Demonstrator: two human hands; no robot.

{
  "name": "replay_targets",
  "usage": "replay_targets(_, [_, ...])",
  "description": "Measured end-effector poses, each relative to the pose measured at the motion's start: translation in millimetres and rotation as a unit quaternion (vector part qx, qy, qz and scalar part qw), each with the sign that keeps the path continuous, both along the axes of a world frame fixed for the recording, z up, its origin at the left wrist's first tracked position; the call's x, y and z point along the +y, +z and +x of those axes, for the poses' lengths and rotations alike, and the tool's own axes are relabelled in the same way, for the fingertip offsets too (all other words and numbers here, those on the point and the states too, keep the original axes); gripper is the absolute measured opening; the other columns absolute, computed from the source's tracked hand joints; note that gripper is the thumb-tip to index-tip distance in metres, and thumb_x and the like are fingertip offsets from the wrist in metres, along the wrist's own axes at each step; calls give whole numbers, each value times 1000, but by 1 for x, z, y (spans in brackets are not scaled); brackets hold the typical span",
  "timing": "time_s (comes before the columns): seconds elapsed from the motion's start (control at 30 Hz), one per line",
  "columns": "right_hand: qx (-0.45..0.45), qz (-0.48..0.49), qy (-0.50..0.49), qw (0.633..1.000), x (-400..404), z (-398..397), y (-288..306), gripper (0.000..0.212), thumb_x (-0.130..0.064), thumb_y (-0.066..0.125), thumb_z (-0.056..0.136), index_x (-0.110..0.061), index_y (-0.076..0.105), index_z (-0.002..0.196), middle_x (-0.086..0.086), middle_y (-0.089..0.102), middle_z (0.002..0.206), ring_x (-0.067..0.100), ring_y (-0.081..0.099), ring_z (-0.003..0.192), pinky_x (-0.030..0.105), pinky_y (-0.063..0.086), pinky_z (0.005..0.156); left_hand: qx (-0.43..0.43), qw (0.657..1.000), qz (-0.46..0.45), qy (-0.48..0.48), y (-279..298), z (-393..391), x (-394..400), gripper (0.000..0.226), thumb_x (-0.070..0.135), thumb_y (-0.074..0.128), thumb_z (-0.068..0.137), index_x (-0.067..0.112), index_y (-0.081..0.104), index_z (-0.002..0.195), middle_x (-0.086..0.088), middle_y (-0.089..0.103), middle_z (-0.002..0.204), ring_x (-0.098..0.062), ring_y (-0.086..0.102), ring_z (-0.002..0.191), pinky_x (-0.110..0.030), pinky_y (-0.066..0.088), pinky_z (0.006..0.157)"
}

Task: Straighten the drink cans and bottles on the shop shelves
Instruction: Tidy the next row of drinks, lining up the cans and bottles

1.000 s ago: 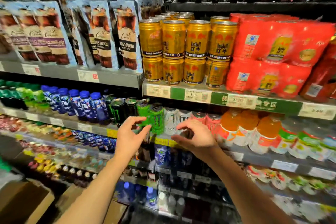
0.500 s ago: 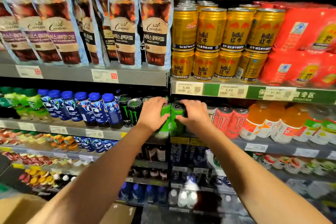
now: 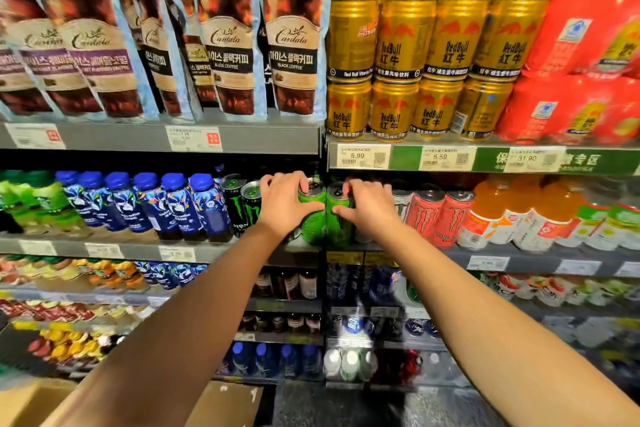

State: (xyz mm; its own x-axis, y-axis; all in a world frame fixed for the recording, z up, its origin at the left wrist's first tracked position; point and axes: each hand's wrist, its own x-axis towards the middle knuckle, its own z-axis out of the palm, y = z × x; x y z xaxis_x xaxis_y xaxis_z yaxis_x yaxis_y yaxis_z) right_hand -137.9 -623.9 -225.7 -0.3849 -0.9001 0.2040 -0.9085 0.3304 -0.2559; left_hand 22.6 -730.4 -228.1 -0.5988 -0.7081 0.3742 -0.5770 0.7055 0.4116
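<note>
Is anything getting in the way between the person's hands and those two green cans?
Nothing visible does. The left hand already grips the left green can and the right hand grips the right green can. Black cans and pink cans stand beside them, not in between.

bright, even light – lower shelves dim | edges blurred – wide-angle bowing

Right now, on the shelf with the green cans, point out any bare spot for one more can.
None shows: blue-capped bottles, black cans, green cans gripped by left hand and right hand, and red cans stand packed together.
</note>
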Motion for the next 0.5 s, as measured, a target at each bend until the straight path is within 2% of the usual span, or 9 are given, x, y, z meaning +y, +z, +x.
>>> replay_targets(0.1, [6, 5, -16, 1000, 1, 2, -2, 62, -59, 66, 81, -16, 54, 124, 6, 65, 114, 30, 52, 112, 47, 34, 97, 30, 999, 39, -7, 1, 5, -1, 52, 59, 81, 65, 34, 46, 94, 10, 53, 92, -20, 48, 105, -31, 22, 96])
replay_targets(0.2, [-3, 6, -14, 1000, 1, 1, -1, 62, -58, 66, 80, -16, 55, 124, 7, 65, 115, 31, 50, 112, 50, 33, 100, 30, 999, 27, -20, -2, 11, -1, 54, 60, 78, 67, 36, 50, 106, 10, 57, 106, -17, 47, 114, -31, 20, 101])
replay_targets(0.33, [-13, 19, 2, 1000, -2, -1, 8, 64, -58, 68, 77, -17, 57, 125, 7, 67, 114, 32, 54, 110, 46, 35, 96, 6, 1000, 17, -23, -7, 15, 2, 41, 50, 75, 79, 28, 60, 110, 3, 60, 125, -23, 40, 131, -41, 19, 111])
replay_targets(0.43, [-15, 14, 7, 1000, 0, -1, 7, 66, -59, 66, 79, -18, 56, 129, 5, 67, 115, 31, 54, 111, 47, 35, 99, 11, 1000, -5, -16, -12, 13, 10, 41, 39, 73, 85, 19, 63, 119, 0, 60, 133, -27, 38, 137, -38, 17, 110])
replay_targets(0.5, [-10, 15, 8, 1000, 4, -1, 3, 66, -58, 63, 83, -19, 52, 135, 5, 63, 123, 30, 51, 117, 49, 32, 103, 24, 999, -20, -6, -15, 11, 20, 42, 33, 73, 86, 16, 64, 123, -5, 58, 136, -30, 42, 135, -39, 21, 111])
